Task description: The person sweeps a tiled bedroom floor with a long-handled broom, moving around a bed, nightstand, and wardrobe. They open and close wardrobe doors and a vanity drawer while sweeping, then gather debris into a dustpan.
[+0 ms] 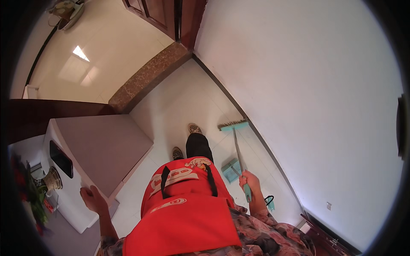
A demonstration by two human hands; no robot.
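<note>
My right hand [251,181] grips the handle of a broom [237,142] with a teal head and dark bristles. The broom head rests on the floor close to the wall base. Behind that hand, a teal dustpan [232,171] is low over or on the floor. Its pole runs towards the same hand, and a teal handle end with a black loop shows beside the wrist; whether the fingers also hold this pole is unclear. My left hand [93,200] is loosely curled, with nothing visible in it, beside the edge of a white-topped cabinet [72,195].
On the cabinet top lie a black phone [61,159] and a woven vase [53,179] with flowers. Ahead, a brown marble threshold [150,76] crosses the doorway beside a dark wooden door [153,16]. A white wall [298,96] borders the tiled floor [173,99] on the right.
</note>
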